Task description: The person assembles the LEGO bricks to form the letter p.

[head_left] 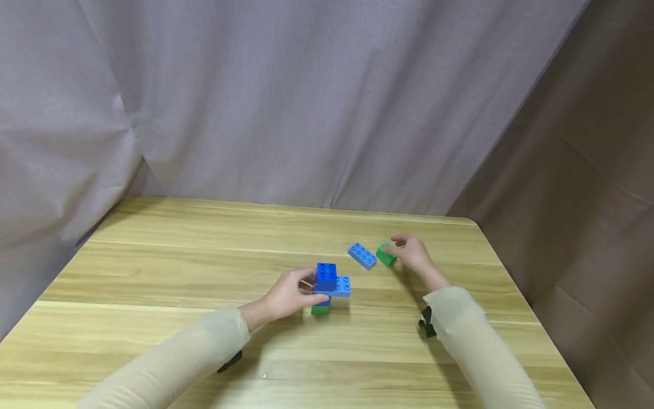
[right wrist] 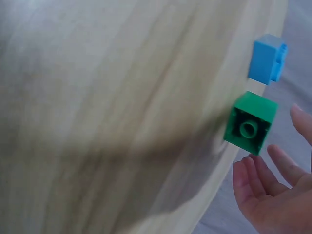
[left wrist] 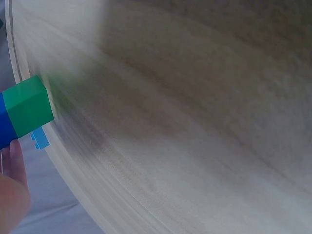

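Note:
My left hand (head_left: 288, 292) grips a stack of toy building bricks (head_left: 326, 278) between thumb and fingers. The stack has a dark blue brick on top, a longer light blue brick jutting to the right, then dark blue and a green brick (left wrist: 30, 106) at the bottom. Over on the right, my right hand (head_left: 413, 254) is at a loose green brick (head_left: 386, 255), its fingers spread apart around it. That brick's hollow underside faces the right wrist camera; whether a fingertip touches it I cannot tell.
Just left of the loose green brick, a light blue brick (head_left: 362, 256) lies studs up on the wooden table (head_left: 179, 255). Grey curtains (head_left: 286, 102) hang behind the table, and a brown one (head_left: 577, 170) hangs along its right side.

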{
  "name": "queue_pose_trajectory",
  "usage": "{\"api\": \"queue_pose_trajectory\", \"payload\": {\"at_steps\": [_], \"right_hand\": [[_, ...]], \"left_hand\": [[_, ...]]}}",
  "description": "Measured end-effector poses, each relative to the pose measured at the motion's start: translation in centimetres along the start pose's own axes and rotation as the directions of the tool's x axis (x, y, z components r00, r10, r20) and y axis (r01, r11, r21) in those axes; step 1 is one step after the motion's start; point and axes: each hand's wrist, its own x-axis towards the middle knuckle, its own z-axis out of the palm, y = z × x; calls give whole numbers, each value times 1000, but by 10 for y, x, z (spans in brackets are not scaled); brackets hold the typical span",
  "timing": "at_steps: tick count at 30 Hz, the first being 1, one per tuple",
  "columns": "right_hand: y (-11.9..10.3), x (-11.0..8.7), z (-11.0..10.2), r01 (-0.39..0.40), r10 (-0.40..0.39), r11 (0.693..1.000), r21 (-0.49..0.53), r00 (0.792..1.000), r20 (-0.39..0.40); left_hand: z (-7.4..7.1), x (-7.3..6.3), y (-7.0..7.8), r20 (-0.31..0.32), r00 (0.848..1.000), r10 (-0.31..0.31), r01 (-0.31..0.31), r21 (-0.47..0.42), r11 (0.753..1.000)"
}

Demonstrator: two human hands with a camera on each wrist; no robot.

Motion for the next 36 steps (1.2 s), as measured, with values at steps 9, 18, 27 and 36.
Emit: {"api": "queue_pose_trajectory", "payload": {"at_steps": [9, 18, 27, 36], "right_hand": [[8, 0, 8, -56, 59, 996, -76, 997, 41], [5, 0, 10, -72, 78, 992, -106, 996, 53], [4, -6, 5, -94, 96, 993, -70, 995, 19], [1, -15, -4, -117, 116, 993, 3, 993, 22]], "left_hand": [[2, 1, 1, 9, 1000, 7, -7, 5, 1000], [3, -2, 2, 9, 1000, 11, -11, 0, 1000], [6, -2, 2, 3, 1000, 6, -6, -15, 1000], [5, -3, 3, 18, 1000, 20, -20, 10, 1000]]}}
